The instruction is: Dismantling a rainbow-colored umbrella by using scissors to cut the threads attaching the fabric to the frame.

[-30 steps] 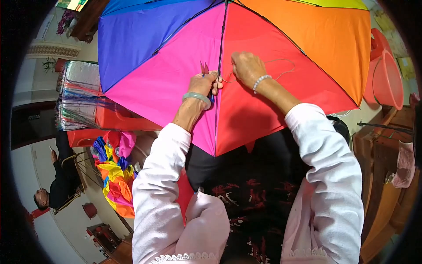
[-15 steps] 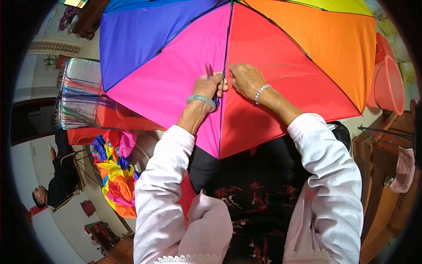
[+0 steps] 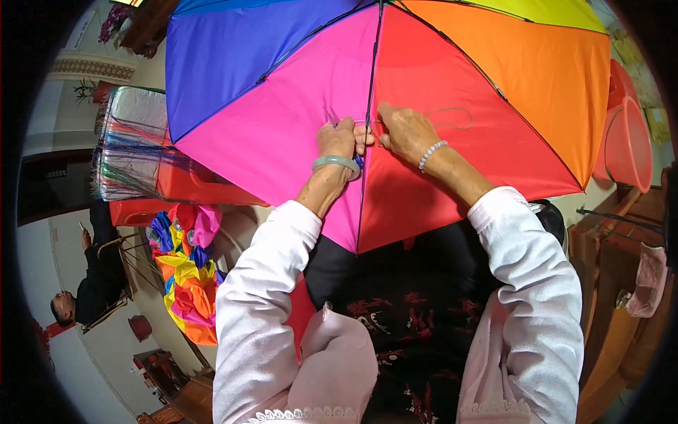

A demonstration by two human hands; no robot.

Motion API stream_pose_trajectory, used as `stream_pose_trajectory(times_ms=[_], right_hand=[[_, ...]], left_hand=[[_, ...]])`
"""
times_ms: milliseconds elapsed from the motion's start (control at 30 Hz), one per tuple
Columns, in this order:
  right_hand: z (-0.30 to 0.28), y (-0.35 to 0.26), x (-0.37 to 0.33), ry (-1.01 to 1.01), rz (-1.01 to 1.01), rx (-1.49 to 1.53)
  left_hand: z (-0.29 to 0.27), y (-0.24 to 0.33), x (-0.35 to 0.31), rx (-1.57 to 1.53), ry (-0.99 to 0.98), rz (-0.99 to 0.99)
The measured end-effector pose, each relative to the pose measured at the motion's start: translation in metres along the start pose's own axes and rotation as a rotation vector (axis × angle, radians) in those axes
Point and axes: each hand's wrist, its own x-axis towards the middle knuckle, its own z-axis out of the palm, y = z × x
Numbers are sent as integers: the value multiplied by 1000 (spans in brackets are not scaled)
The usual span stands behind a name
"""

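Note:
An open umbrella canopy (image 3: 424,78) with many-coloured panels lies over my lap, its ribbed inner side facing up. A dark rib (image 3: 364,184) runs down between the pink and red panels. My left hand (image 3: 337,143), on the pink side by this rib, is closed around small scissors (image 3: 359,162) with blue handles; their blades point away from me. Across the rib, my right hand (image 3: 409,134) pinches a thin thread (image 3: 462,127), which loops out over the red panel. A short stretch of thread spans the gap between both hands. Whether a needle is in my fingers cannot be seen.
Left of the canopy, bundled umbrella ribs or wires (image 3: 127,148) lie on a red stool (image 3: 205,187). Below them is a heap of colourful folded cloth (image 3: 191,275). A pink bucket (image 3: 628,145) stands at right, near wooden furniture (image 3: 614,283). A person (image 3: 92,283) sits at far left.
My right hand has moved slightly right and down, away from the rib, and thread now shows stretched between the hands. The scissor blades have sunk lower behind my left fingers. The whole view shifted slightly.

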Motion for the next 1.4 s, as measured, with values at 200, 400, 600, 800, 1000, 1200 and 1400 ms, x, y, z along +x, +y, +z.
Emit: stream_pose_trajectory(times_ms=[200, 400, 600, 800, 1000, 1200, 1400], right_hand=[[-7, -4, -11, -36, 6, -1], [-8, -6, -16, -71, -5, -12], [-9, -8, -17, -99, 6, -21], [-7, -6, -18, -64, -16, -17], [-7, 2, -12, -65, 17, 58], [-9, 6, 11, 178, -60, 270], [-12, 4, 21, 64, -27, 143]], left_hand=[[-6, 4, -2, -8, -86, -18], [-7, 1, 2, -17, -96, -21], [-9, 1, 7, -36, -110, -35], [-11, 2, 8, 3, -194, -64], [-12, 8, 8, 45, -296, -101], [-6, 9, 4, 64, -289, -71], [-13, 14, 6, 91, -370, -125]])
